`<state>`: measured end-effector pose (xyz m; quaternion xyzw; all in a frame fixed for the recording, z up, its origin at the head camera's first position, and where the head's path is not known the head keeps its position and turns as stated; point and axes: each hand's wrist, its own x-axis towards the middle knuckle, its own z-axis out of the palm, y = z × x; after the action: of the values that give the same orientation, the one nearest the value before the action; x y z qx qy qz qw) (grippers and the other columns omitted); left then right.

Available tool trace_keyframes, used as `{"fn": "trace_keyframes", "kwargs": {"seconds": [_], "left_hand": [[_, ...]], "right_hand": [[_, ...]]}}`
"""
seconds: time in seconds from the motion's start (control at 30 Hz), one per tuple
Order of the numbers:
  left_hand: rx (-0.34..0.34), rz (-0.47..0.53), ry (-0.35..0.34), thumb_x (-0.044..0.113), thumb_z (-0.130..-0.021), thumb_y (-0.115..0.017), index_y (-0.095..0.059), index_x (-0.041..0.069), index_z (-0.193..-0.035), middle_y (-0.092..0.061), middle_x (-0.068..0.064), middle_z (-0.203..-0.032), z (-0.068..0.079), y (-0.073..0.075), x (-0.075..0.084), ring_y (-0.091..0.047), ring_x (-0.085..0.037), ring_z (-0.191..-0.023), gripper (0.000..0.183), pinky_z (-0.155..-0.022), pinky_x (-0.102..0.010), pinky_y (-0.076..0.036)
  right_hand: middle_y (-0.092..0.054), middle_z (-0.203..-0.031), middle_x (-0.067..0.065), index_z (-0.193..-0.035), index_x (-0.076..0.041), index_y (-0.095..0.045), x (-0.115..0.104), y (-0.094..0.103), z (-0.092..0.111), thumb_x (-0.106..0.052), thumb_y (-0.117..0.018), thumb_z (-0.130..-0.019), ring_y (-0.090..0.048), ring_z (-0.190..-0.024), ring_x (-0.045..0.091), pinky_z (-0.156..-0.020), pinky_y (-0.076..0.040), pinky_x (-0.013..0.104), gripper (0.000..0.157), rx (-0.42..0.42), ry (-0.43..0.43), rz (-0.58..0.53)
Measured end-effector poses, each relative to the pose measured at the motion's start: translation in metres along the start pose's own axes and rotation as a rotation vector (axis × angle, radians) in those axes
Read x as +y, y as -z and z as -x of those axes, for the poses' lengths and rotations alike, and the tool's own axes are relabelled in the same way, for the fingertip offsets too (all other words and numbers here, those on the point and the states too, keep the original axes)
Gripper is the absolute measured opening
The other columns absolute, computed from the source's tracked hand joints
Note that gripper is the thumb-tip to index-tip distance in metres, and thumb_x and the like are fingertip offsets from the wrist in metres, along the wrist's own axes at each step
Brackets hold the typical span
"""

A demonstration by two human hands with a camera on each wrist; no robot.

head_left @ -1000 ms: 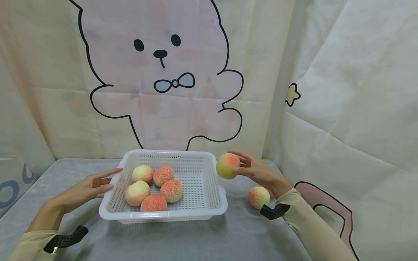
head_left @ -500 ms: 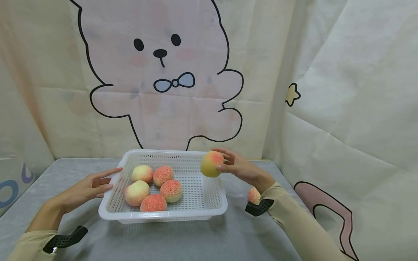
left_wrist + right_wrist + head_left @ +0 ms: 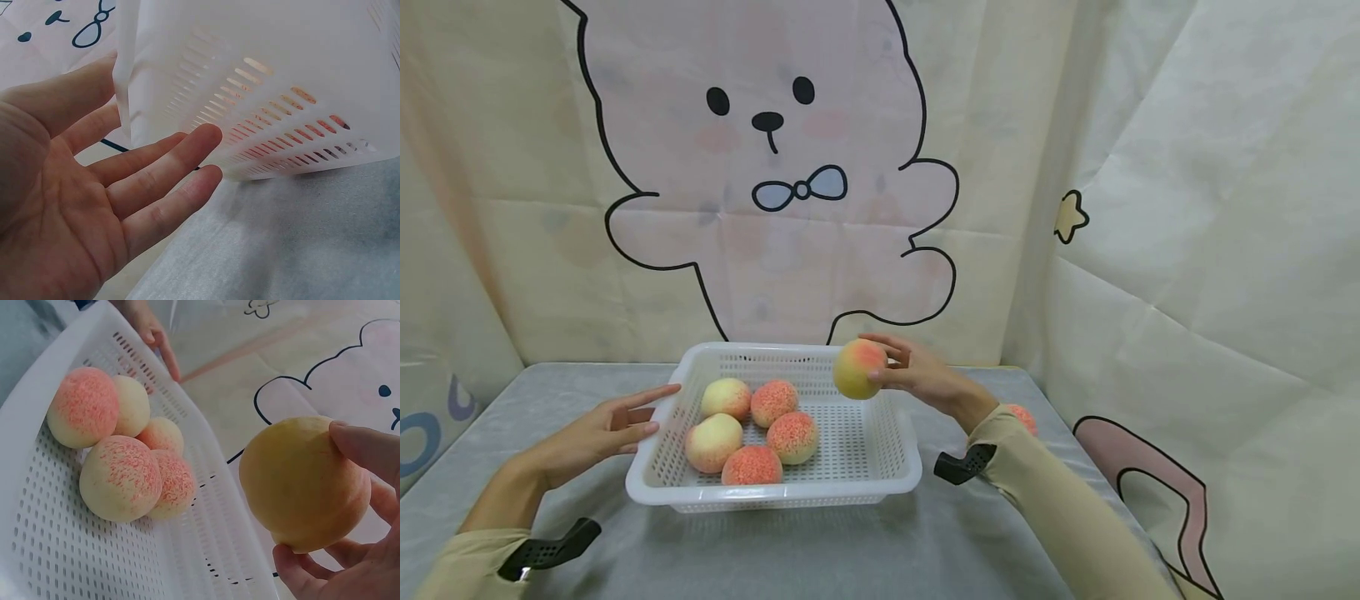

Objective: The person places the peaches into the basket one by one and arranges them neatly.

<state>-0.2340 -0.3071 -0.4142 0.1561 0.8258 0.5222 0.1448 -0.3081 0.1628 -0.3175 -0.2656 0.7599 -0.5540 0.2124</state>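
Observation:
My right hand holds a yellow peach with a red blush over the right part of the white plastic basket. In the right wrist view, the thumb and fingertips grip that peach from its side. Several speckled pink and cream peaches lie inside the basket, grouped toward the left. At the basket's left rim is my left hand, its fingers extended. The left wrist view has this hand palm in sight, fingertips close to the slotted basket wall.
Another pinkish peach lies on the grey table at the right, mostly hidden behind the right forearm. A cloth printed with a cartoon animal hangs behind the table, and a pale curtain borders the right side.
My right hand has carried the yellow peach leftward and slightly up, from beside the basket's right rim to over its inside. The left hand and basket stay put.

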Motion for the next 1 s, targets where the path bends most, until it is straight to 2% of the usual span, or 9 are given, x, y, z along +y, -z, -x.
{"fn": "trace_keyframes", "kwargs": {"seconds": [0.17,0.4,0.6,0.73,0.83,1.0], "left_hand": [[-0.001,0.001,0.006,0.027,-0.104,-0.053,-0.022,0.018,-0.162,-0.027,-0.029,-0.163,0.0,0.001,0.001,-0.053,-0.043,-0.135,0.067,-0.094,-0.056,-0.055],[0.004,0.002,0.006,0.027,-0.104,-0.054,-0.021,0.017,-0.162,-0.025,-0.031,-0.163,0.0,0.0,-0.001,-0.047,-0.051,-0.137,0.068,-0.093,-0.057,-0.056],[0.007,0.012,0.018,0.028,-0.104,-0.054,-0.019,0.017,-0.163,-0.026,-0.032,-0.162,0.0,-0.001,-0.002,-0.061,-0.037,-0.126,0.069,-0.094,-0.056,-0.056],[0.008,0.003,0.013,0.027,-0.105,-0.054,-0.02,0.017,-0.163,-0.029,-0.032,-0.161,-0.001,0.001,-0.003,-0.058,-0.041,-0.129,0.068,-0.093,-0.056,-0.056],[0.011,-0.005,0.003,0.026,-0.104,-0.054,-0.021,0.016,-0.162,-0.029,-0.033,-0.16,-0.001,0.001,-0.004,-0.052,-0.049,-0.134,0.067,-0.092,-0.058,-0.056],[0.004,-0.005,-0.004,0.026,-0.105,-0.053,-0.022,0.016,-0.162,-0.028,-0.032,-0.161,-0.001,0.001,-0.002,-0.046,-0.053,-0.137,0.066,-0.093,-0.058,-0.055]], "right_hand": [[-0.048,-0.152,0.013,-0.156,-0.021,-0.037,-0.001,-0.006,-0.011,-0.01,-0.064,-0.098,-0.054,-0.132,0.026,-0.114,-0.043,0.051,0.065,0.002,-0.01,-0.016],[-0.048,-0.15,0.015,-0.155,-0.021,-0.04,0.004,-0.013,-0.026,-0.007,-0.064,-0.098,-0.056,-0.127,0.023,-0.112,-0.046,0.047,0.063,0.04,-0.045,-0.057],[-0.047,-0.149,0.017,-0.155,-0.018,-0.039,0.009,-0.018,-0.036,-0.006,-0.064,-0.097,-0.057,-0.126,0.024,-0.112,-0.046,0.049,0.064,0.07,-0.071,-0.072],[-0.049,-0.148,0.017,-0.154,-0.018,-0.04,0.013,-0.022,-0.045,-0.008,-0.066,-0.097,-0.058,-0.126,0.024,-0.112,-0.046,0.048,0.064,0.074,-0.086,-0.055],[-0.048,-0.148,0.018,-0.155,-0.018,-0.04,0.016,-0.026,-0.05,-0.008,-0.066,-0.097,-0.057,-0.127,0.026,-0.113,-0.046,0.049,0.064,0.077,-0.103,-0.058],[-0.048,-0.147,0.018,-0.154,-0.02,-0.041,0.017,-0.035,-0.055,-0.01,-0.066,-0.097,-0.058,-0.127,0.027,-0.114,-0.044,0.051,0.063,0.094,-0.147,-0.065]]}}
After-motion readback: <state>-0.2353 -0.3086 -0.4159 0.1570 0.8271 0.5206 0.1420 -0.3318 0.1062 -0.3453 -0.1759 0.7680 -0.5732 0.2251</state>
